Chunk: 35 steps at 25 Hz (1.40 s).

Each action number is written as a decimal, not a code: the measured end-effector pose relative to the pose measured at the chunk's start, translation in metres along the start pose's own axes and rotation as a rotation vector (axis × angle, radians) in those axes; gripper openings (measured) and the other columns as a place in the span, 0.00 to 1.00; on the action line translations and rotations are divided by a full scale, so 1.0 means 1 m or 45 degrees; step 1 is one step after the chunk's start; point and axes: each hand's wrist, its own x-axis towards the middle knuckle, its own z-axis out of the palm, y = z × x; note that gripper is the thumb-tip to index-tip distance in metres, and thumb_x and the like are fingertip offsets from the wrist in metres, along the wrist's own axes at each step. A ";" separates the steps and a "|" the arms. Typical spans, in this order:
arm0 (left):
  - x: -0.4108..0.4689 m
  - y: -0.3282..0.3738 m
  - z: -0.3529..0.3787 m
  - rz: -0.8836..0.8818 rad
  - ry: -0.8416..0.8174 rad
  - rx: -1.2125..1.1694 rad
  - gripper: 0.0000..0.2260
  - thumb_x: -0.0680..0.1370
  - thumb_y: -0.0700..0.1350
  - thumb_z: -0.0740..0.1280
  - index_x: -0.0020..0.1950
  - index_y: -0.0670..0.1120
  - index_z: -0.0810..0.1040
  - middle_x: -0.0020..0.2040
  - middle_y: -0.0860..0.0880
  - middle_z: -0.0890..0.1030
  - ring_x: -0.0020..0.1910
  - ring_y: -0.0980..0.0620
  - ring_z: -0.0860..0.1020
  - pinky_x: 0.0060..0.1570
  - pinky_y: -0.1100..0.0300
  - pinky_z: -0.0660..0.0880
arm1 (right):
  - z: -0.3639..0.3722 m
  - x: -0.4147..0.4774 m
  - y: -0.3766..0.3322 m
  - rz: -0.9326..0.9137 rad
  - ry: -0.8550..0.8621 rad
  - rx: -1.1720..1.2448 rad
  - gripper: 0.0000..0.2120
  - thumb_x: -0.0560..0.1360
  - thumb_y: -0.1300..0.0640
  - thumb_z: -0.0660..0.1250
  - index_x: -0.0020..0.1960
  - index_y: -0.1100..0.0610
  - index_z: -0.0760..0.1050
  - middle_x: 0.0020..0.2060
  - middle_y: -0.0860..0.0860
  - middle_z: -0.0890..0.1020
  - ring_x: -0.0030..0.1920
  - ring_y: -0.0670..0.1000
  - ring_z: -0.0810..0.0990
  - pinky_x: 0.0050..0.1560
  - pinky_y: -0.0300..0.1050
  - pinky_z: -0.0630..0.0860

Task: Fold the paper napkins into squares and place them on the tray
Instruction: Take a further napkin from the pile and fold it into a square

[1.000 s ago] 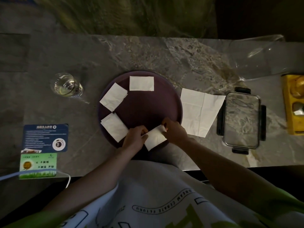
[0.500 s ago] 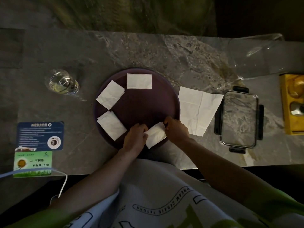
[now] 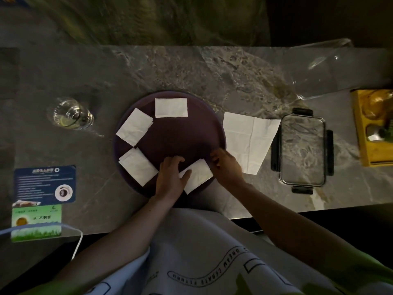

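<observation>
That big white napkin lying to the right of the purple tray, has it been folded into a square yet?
Not yet. The napkin lies spread flat on the table, beside the tray.

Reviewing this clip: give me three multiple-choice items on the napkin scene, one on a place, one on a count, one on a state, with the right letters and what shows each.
1. Where does the unfolded napkin lie?
A. on the tray
B. on the table right of the tray
C. inside the clear container

2. How many folded napkins lie on the tray untouched by a hand?
A. one
B. three
C. five

3. What is the state of the napkin at the tray's near edge?
A. folded, both hands on it
B. crumpled into a ball
C. fully spread flat

Answers: 1 B, it lies flat between the tray and the clear container. 2 B, three white squares sit along the tray's left and far side. 3 A, the left hand and right hand touch its ends.
</observation>
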 end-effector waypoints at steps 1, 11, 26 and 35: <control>0.003 0.008 -0.001 0.038 0.043 -0.020 0.16 0.74 0.48 0.70 0.60 0.47 0.74 0.59 0.45 0.74 0.59 0.46 0.72 0.53 0.54 0.72 | -0.005 0.002 0.003 0.013 0.074 0.073 0.10 0.77 0.52 0.66 0.56 0.55 0.74 0.50 0.54 0.81 0.46 0.55 0.80 0.44 0.49 0.79; 0.093 0.125 0.025 0.389 -0.245 0.048 0.26 0.72 0.46 0.74 0.67 0.44 0.70 0.65 0.43 0.72 0.65 0.46 0.70 0.65 0.56 0.67 | -0.103 0.054 0.075 0.147 0.212 -0.166 0.28 0.74 0.56 0.70 0.71 0.59 0.66 0.67 0.60 0.72 0.68 0.61 0.70 0.65 0.54 0.70; 0.164 0.181 0.087 0.503 -0.353 0.671 0.29 0.72 0.47 0.73 0.69 0.45 0.66 0.69 0.41 0.66 0.68 0.41 0.66 0.63 0.47 0.69 | -0.139 0.123 0.117 -0.040 -0.049 -0.604 0.33 0.71 0.49 0.74 0.72 0.54 0.65 0.71 0.56 0.70 0.70 0.61 0.69 0.70 0.57 0.66; 0.163 0.180 0.079 0.448 -0.468 0.387 0.09 0.73 0.44 0.71 0.50 0.43 0.77 0.56 0.42 0.73 0.56 0.43 0.74 0.54 0.52 0.71 | -0.143 0.119 0.112 -0.196 -0.135 -0.187 0.10 0.76 0.56 0.66 0.56 0.57 0.81 0.58 0.56 0.81 0.60 0.58 0.78 0.55 0.44 0.71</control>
